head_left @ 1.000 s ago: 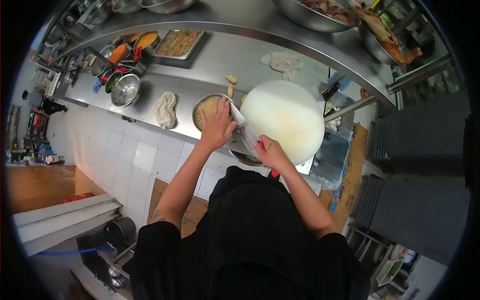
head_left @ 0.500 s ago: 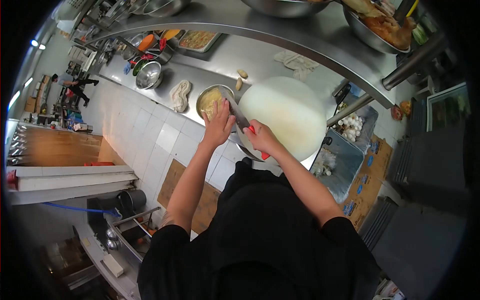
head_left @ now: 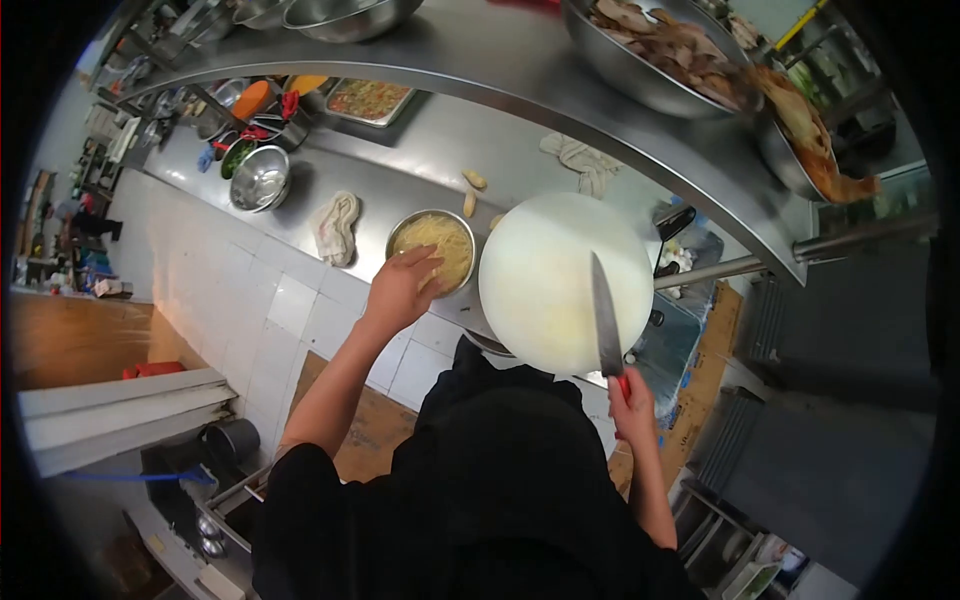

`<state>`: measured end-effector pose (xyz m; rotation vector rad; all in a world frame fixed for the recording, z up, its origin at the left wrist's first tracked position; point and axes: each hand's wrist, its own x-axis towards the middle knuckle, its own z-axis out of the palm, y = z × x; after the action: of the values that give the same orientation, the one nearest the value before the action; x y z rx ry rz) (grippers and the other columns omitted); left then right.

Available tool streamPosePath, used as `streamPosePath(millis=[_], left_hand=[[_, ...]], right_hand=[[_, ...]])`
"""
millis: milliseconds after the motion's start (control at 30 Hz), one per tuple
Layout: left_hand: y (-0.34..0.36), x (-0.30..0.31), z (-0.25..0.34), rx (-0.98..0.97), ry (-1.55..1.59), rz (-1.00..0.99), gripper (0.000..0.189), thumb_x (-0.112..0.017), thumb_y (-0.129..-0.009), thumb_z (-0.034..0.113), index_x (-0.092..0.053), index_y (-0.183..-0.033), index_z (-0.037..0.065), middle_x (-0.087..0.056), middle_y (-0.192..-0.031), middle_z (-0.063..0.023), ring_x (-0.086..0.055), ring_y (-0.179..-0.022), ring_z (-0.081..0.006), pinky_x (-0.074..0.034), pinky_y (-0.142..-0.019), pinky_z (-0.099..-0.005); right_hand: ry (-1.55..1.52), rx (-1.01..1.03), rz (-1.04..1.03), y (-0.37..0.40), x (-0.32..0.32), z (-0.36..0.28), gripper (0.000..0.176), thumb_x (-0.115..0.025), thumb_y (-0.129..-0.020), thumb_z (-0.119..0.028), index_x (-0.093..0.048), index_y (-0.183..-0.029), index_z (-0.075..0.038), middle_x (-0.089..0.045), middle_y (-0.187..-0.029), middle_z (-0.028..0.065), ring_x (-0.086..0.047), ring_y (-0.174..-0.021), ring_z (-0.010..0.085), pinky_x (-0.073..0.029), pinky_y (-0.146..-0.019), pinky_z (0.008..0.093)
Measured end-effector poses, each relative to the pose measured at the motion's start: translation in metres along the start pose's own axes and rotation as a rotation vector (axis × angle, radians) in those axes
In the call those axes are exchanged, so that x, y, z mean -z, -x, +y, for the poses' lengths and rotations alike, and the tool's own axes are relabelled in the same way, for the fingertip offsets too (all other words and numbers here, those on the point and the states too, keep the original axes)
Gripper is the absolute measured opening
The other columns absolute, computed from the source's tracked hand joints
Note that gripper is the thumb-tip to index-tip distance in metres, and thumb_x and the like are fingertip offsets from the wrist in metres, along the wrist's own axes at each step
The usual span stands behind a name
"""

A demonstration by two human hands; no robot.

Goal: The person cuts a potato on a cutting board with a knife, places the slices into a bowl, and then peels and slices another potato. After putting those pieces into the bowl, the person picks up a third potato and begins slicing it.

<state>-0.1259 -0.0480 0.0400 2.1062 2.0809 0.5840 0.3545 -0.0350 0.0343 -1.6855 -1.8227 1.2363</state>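
Observation:
My right hand (head_left: 632,402) is closed around the red handle of a kitchen knife (head_left: 605,315), whose broad blade points away from me over the right part of a round white cutting board (head_left: 530,260). To the left of the board stands a metal bowl (head_left: 474,238) filled with thin pale-yellow shreds (head_left: 440,232). My left hand (head_left: 405,285) reaches over the bowl's near left rim, its fingers extended and touching the shreds. Small elongated yellowish pieces (head_left: 469,203) lie on the counter behind the bowl and board.
A crumpled cloth (head_left: 337,228) and a metal bowl (head_left: 261,180) stand left on the steel counter (head_left: 410,150). Another cloth (head_left: 582,160) lies at the back. Overhead runs a steel shelf (head_left: 480,75) with a bowl of meat (head_left: 670,50). A grey bin (head_left: 675,325) is at the right.
The knife has moved from beside the bowl to the right across the board, away from my left hand. My left hand now rests at the shreds. The view has shifted.

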Motion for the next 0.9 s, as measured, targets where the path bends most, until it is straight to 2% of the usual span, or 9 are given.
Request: streamPosePath(millis=[100,233,333,400,467,533,633,733,900], left_hand=[[-0.013,0.014,-0.013,0.010,0.284,0.037,0.016,-0.079,-0.093,0.015,-0.076,-0.107,0.007,-0.075,-0.100,-0.0109,-0.074,-0.091,-0.0360,-0.060,-0.078,-0.0462],[-0.029,0.016,-0.025,0.104,0.574,-0.045,0.011,-0.077,-0.094,0.012,-0.077,-0.104,0.008,-0.074,-0.098,-0.0121,-0.074,-0.088,-0.0369,-0.060,-0.078,-0.0467],[-0.058,-0.004,-0.043,-0.106,0.572,-0.128,0.012,-0.078,-0.093,0.010,-0.077,-0.105,0.007,-0.071,-0.091,-0.0132,-0.072,-0.085,-0.0374,-0.057,-0.076,-0.0448],[-0.106,-0.005,-0.045,-0.026,0.547,-0.041,0.010,-0.070,-0.097,0.009,-0.078,-0.103,0.006,-0.073,-0.096,-0.0157,-0.072,-0.088,-0.0403,-0.059,-0.079,-0.0481],[-0.155,-0.036,-0.058,-0.089,0.459,-0.002,0.023,-0.067,-0.098,0.009,-0.077,-0.119,0.009,-0.070,-0.094,-0.0164,-0.072,-0.093,-0.0401,-0.057,-0.082,-0.0481],[-0.194,-0.078,-0.063,0.034,0.308,-0.078,0.036,-0.071,-0.094,0.008,-0.071,-0.130,0.008,-0.069,-0.123,-0.0214,-0.072,-0.104,-0.0413,-0.061,-0.088,-0.0480],[-0.232,-0.140,-0.061,0.094,-0.043,-0.312,0.051,-0.076,-0.090,0.011,-0.065,-0.140,0.009,-0.058,-0.142,-0.0222,-0.072,-0.113,-0.0418,-0.062,-0.093,-0.0465],[-0.231,-0.142,-0.050,0.040,-0.085,-0.496,0.051,-0.079,-0.088,0.015,-0.067,-0.137,0.008,-0.054,-0.147,-0.0215,-0.070,-0.119,-0.0421,-0.062,-0.097,-0.0457],[-0.225,-0.140,-0.039,-0.057,-0.158,-0.516,0.048,-0.080,-0.088,0.020,-0.070,-0.134,0.010,-0.056,-0.146,-0.0214,-0.069,-0.122,-0.0407,-0.061,-0.100,-0.0487]], right_hand=[[-0.115,-0.159,0.138,0.046,-0.004,-0.012,0.018,-0.066,-0.110,-0.021,-0.065,-0.110,-0.003,-0.057,-0.070,-0.0004,-0.055,-0.053,0.0092,-0.045,-0.050,0.0307],[-0.219,-0.339,0.298,0.091,-0.034,-0.011,0.024,-0.067,-0.110,-0.024,-0.059,-0.100,-0.004,-0.059,-0.072,0.0010,-0.058,-0.056,0.0096,-0.047,-0.050,0.0299],[-0.277,-0.427,0.328,0.105,-0.047,-0.047,0.021,-0.067,-0.110,-0.023,-0.062,-0.103,-0.003,-0.060,-0.072,0.0011,-0.058,-0.057,0.0099,-0.048,-0.051,0.0302],[-0.231,-0.429,0.341,0.113,-0.048,-0.050,0.021,-0.067,-0.110,-0.022,-0.062,-0.102,-0.003,-0.061,-0.072,0.0011,-0.059,-0.057,0.0101,-0.048,-0.052,0.0299],[-0.112,-0.401,0.284,0.110,-0.045,-0.064,0.022,-0.068,-0.110,-0.023,-0.063,-0.100,-0.003,-0.062,-0.072,0.0015,-0.060,-0.058,0.0104,-0.048,-0.052,0.0302],[-0.092,-0.434,0.298,0.106,-0.044,-0.063,0.022,-0.068,-0.109,-0.022,-0.063,-0.100,-0.003,-0.062,-0.072,0.0017,-0.061,-0.059,0.0104,-0.048,-0.052,0.0307],[-0.012,-0.332,0.251,0.096,-0.038,-0.066,0.021,-0.066,-0.111,-0.021,-0.069,-0.117,0.000,-0.063,-0.075,-0.0008,-0.059,-0.060,0.0077,-0.048,-0.054,0.0286],[-0.153,-0.318,0.358,0.091,-0.045,-0.073,0.020,-0.071,-0.108,-0.020,-0.067,-0.113,-0.001,-0.064,-0.075,0.0019,-0.061,-0.058,0.0095,-0.048,-0.051,0.0286],[-0.225,-0.365,0.355,0.102,-0.047,-0.054,0.024,-0.072,-0.108,-0.019,-0.069,-0.121,0.001,-0.064,-0.077,0.0020,-0.060,-0.059,0.0086,-0.048,-0.051,0.0280]])
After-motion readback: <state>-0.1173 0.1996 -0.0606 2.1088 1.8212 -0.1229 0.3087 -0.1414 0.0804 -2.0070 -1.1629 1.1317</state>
